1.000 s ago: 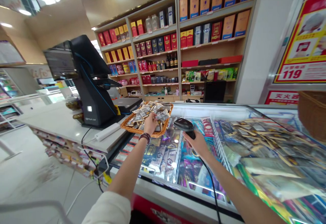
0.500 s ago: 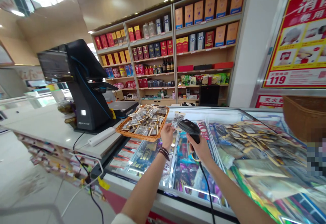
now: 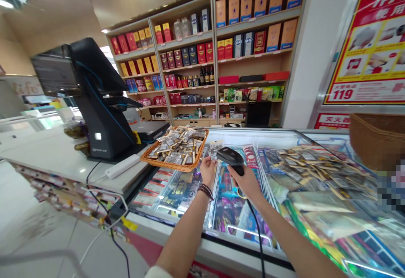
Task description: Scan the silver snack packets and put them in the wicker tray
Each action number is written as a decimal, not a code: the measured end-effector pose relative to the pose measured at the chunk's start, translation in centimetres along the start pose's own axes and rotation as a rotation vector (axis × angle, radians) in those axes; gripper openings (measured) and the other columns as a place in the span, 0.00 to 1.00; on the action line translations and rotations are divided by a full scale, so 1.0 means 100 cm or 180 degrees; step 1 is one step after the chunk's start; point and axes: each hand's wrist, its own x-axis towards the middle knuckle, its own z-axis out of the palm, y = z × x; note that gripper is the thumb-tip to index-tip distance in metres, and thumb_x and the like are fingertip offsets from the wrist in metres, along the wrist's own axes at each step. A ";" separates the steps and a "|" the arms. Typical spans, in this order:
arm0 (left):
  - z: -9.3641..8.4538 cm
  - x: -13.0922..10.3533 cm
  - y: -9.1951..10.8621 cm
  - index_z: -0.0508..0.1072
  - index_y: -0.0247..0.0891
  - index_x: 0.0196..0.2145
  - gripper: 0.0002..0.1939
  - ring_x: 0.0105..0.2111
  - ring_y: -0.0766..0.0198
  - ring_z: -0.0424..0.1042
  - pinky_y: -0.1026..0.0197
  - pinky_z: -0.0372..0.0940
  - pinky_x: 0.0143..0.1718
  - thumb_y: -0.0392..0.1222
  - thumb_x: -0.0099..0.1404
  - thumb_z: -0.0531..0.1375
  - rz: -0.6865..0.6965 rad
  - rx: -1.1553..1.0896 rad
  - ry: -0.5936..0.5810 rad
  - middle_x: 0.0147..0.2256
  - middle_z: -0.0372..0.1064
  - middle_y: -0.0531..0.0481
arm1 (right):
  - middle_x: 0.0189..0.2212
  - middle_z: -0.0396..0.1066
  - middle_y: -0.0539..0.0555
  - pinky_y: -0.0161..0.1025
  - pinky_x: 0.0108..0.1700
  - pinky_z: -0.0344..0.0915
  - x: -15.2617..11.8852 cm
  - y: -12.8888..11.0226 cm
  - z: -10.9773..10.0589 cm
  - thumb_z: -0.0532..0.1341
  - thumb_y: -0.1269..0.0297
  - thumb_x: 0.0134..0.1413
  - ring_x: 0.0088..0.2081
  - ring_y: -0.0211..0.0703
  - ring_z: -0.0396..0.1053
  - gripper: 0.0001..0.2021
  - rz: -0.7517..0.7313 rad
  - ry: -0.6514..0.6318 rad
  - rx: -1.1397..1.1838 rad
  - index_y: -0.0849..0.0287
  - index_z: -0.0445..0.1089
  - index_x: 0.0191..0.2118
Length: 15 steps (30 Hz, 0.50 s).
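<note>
Left hand: so it's come out of the wicker basket [image 3: 198,160] since a second ago. The left hand [image 3: 208,171] is now just beside the basket, fingers closed on a small packet [image 3: 215,147].
Packet: held over the freezer's glass top [image 3: 152,211], right by the nose of the scanner [image 3: 230,156]. Looks like a pinch at the near end, though the fingertips are partly hidden.
Packet feel: I'd guess super light, thin shiny film, kinda slippery and bendy. Pinching an edge seems best, so the face stays flat and uncovered. Contents too small to make out.
Right hand: the right hand [image 3: 248,182] is wrapped round the scanner's handle, black cable [image 3: 260,238] hanging below.
Scanner feel: probably hard plastic with a bit of heft, and the cable might tug; the handle's the obvious hold.
Basket: heaped with similar packets [image 3: 181,143], next to the white tabletop [image 3: 53,149] with the register [image 3: 101,105].
Right side: another loose spread of packets [image 3: 322,172], touched by neither hand.
</note>
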 end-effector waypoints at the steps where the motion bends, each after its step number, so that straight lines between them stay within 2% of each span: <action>1: 0.000 0.000 0.000 0.68 0.36 0.32 0.15 0.30 0.64 0.78 0.53 0.74 0.46 0.36 0.55 0.72 0.0004 -0.0002 -0.0009 0.28 0.75 0.50 | 0.11 0.64 0.49 0.40 0.21 0.60 0.000 0.000 0.000 0.64 0.36 0.50 0.14 0.44 0.64 0.23 -0.0017 0.0002 -0.0012 0.52 0.66 0.25; 9: -0.001 -0.002 0.002 0.68 0.36 0.33 0.13 0.31 0.64 0.79 0.54 0.74 0.47 0.33 0.57 0.70 -0.0025 -0.0024 0.0006 0.28 0.75 0.49 | 0.11 0.64 0.49 0.40 0.22 0.60 -0.001 0.001 0.000 0.63 0.38 0.52 0.14 0.43 0.63 0.22 -0.0068 -0.0003 -0.0041 0.52 0.65 0.24; 15: 0.001 -0.005 0.007 0.68 0.36 0.33 0.14 0.31 0.64 0.79 0.55 0.75 0.45 0.37 0.58 0.71 -0.0034 0.0108 -0.0014 0.28 0.75 0.50 | 0.11 0.63 0.48 0.39 0.20 0.60 0.001 0.000 -0.002 0.66 0.38 0.49 0.13 0.41 0.62 0.23 0.0018 -0.0002 0.0236 0.53 0.65 0.22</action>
